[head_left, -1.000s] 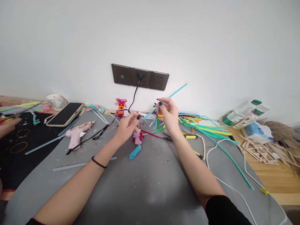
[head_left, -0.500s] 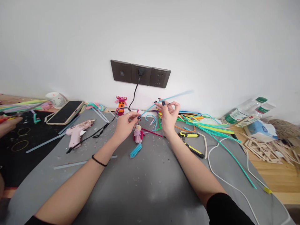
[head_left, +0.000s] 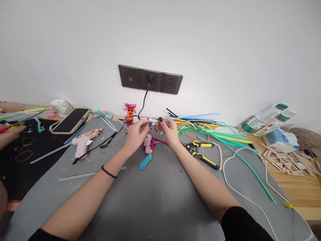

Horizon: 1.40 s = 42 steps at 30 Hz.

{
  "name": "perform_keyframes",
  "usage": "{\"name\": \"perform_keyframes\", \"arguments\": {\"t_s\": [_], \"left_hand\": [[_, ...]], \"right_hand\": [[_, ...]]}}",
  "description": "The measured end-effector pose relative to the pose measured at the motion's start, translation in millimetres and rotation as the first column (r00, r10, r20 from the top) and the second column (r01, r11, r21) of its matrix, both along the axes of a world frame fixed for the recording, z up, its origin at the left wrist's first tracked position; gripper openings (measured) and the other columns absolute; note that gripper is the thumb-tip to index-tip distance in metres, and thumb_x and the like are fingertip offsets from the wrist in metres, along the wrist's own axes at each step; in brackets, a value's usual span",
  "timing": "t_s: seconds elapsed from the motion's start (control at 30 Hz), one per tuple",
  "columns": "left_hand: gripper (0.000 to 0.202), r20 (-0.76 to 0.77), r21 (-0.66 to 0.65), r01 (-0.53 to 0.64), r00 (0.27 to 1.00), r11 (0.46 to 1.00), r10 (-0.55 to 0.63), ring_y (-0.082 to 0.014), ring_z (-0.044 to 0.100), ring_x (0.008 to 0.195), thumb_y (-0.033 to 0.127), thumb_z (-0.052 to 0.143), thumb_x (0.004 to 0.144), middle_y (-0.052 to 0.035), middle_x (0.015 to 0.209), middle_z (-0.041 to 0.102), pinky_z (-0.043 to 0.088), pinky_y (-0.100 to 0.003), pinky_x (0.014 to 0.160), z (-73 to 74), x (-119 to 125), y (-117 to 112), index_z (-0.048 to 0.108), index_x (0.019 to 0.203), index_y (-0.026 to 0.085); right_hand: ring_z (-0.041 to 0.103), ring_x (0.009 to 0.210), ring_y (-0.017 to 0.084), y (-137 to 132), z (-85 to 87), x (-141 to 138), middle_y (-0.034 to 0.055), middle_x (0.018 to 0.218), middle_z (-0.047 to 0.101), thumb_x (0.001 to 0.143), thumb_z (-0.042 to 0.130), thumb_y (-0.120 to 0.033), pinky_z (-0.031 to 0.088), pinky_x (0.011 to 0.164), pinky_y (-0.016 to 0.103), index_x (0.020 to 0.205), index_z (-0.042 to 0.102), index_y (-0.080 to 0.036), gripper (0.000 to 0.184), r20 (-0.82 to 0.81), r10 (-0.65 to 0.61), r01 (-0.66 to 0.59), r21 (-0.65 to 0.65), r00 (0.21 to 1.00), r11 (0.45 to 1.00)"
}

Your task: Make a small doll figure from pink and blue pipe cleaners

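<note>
Both hands meet above the grey mat (head_left: 150, 201), pinching one long light-blue pipe cleaner (head_left: 190, 117). My left hand (head_left: 136, 134) grips its near end with thumb and forefinger. My right hand (head_left: 168, 131) pinches it a little further along, and the rest runs out to the right, nearly level. Just below the hands lies a small pink and red pipe-cleaner figure (head_left: 147, 144), and a folded blue piece (head_left: 144, 162) rests nearer to me.
A pile of coloured pipe cleaners (head_left: 213, 131), yellow-handled pliers (head_left: 200, 154) and a white cable (head_left: 240, 194) lie to the right. A pink glue gun (head_left: 84, 143), a phone (head_left: 70, 120) and a cup (head_left: 61, 107) sit left. Another person's hand (head_left: 8, 134) shows at the far left. Bottles (head_left: 265, 120) and wooden sticks (head_left: 283, 157) are far right.
My right hand has come down and left toward my left hand. The blue pipe cleaner has swung from pointing up-right to lying nearly level.
</note>
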<state>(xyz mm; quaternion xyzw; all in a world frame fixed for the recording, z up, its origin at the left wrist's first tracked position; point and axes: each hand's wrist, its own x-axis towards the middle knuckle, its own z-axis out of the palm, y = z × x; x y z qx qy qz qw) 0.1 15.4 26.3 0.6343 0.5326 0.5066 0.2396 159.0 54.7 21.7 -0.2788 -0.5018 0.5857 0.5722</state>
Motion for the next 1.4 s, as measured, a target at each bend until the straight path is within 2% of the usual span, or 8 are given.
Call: {"name": "perform_keyframes", "arguments": {"t_s": [0.27,0.57,0.67,0.87,1.0,1.1,1.23,1.4], "left_hand": [[0.031,-0.025,-0.105,0.02,0.999,0.994,-0.023,-0.0176,0.062,0.054,0.044,0.047,0.096,-0.0035,0.07,0.069,0.049,-0.028,0.054,0.1,-4,1,0.064,0.093,0.019],[0.024,-0.146,-0.035,-0.013,0.989,0.999,0.007,-0.0176,0.061,0.062,0.038,0.05,0.094,-0.0025,0.071,0.068,0.046,-0.028,0.061,-6.8,-9,6,0.062,0.084,0.02],[0.022,-0.094,-0.047,-0.018,0.995,0.999,0.014,-0.0183,0.063,0.067,0.039,0.053,0.091,-0.0039,0.077,0.071,0.047,-0.028,0.06,-5.2,-8,5,0.064,0.085,0.02],[0.037,0.193,-0.155,0.032,0.981,0.987,-0.001,-0.0202,0.065,0.067,0.054,0.058,0.085,-0.006,0.075,0.068,0.047,-0.026,0.049,-3.7,-6,8,0.066,0.089,0.018],[0.037,0.226,-0.16,0.089,0.973,0.983,-0.051,-0.0215,0.067,0.074,0.051,0.067,0.079,-0.0079,0.082,0.07,0.049,-0.026,0.05,-6.7,-7,10,0.066,0.093,0.017],[0.032,0.159,-0.129,0.087,0.985,0.988,-0.066,-0.0213,0.067,0.076,0.047,0.063,0.083,-0.0086,0.086,0.071,0.05,-0.026,0.051,-8.3,-9,10,0.066,0.094,0.017],[0.018,-0.046,-0.055,0.029,0.998,0.998,-0.032,-0.0207,0.067,0.079,0.032,0.056,0.09,-0.0069,0.088,0.073,0.053,-0.029,0.062,-6.7,-10,9,0.066,0.095,0.018],[0.014,-0.298,0.107,0.004,0.954,0.994,0.028,-0.0208,0.067,0.086,0.018,0.051,0.092,-0.0065,0.092,0.073,0.053,-0.033,0.08,-6.5,-12,9,0.064,0.09,0.02]], "right_hand": [[0.063,0.059,0.012,-2,-9.8,-7,-0.002,0.072,0.069,0.072,0.081,-0.063,0.054,0.06,0.027,0.09,0.057,-0.023,0.05,0.019,0.073,-0.072,-0.045,0.997,0.996],[0.062,0.062,0.014,-1,-16.0,-10,-0.0031,0.069,0.066,0.071,0.082,-0.047,0.053,0.061,0.028,0.088,0.06,-0.022,0.038,0.211,0.073,-0.07,-0.021,0.975,0.997],[0.062,0.061,0.014,0,-17.4,-11,-0.003,0.07,0.066,0.071,0.081,-0.046,0.052,0.06,0.027,0.087,0.059,-0.022,0.036,0.21,0.075,-0.072,-0.023,0.975,0.997],[0.061,0.06,0.014,1,-18.7,-10,-0.0038,0.067,0.064,0.071,0.08,-0.048,0.054,0.061,0.029,0.085,0.056,-0.023,0.037,0.153,0.088,-0.083,-0.039,0.984,0.996],[0.062,0.061,0.014,1,-17.8,-7,-0.0032,0.07,0.066,0.072,0.081,-0.049,0.054,0.062,0.029,0.082,0.055,-0.023,0.039,0.098,0.116,-0.11,-0.065,0.988,0.992],[0.062,0.06,0.013,1,-17.5,-6,-0.0025,0.072,0.069,0.069,0.084,-0.051,0.053,0.062,0.028,0.081,0.057,-0.022,0.041,0.047,0.145,-0.141,-0.085,0.988,0.986],[0.065,0.062,0.013,1,-18.7,-5,-0.0012,0.074,0.072,0.068,0.085,-0.052,0.054,0.062,0.028,0.083,0.059,-0.022,0.043,0.034,0.171,-0.165,-0.126,0.985,0.978],[0.066,0.062,0.013,0,-18.6,-4,-0.0008,0.073,0.074,0.064,0.088,-0.051,0.055,0.063,0.027,0.08,0.059,-0.021,0.045,0.018,0.199,-0.193,-0.16,0.98,0.968]]}}
